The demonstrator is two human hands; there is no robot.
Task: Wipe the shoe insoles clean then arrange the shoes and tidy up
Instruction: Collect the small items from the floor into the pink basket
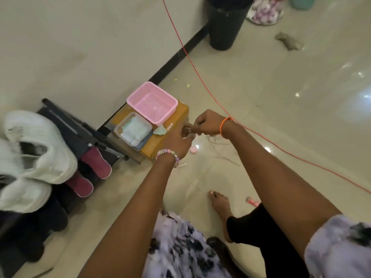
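Tidying up | left hand [178, 140] and right hand [206, 123] pinch something small (too blurry) | next: drop into pink basket [131, 98]

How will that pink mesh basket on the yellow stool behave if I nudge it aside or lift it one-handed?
The pink basket looks like thin plastic mesh and holds nothing, so it is probably very light and may flex a little. Being low and wide, it should slide, not tip. It sits near the edge of the yellow stool, so a firm push could send it off.
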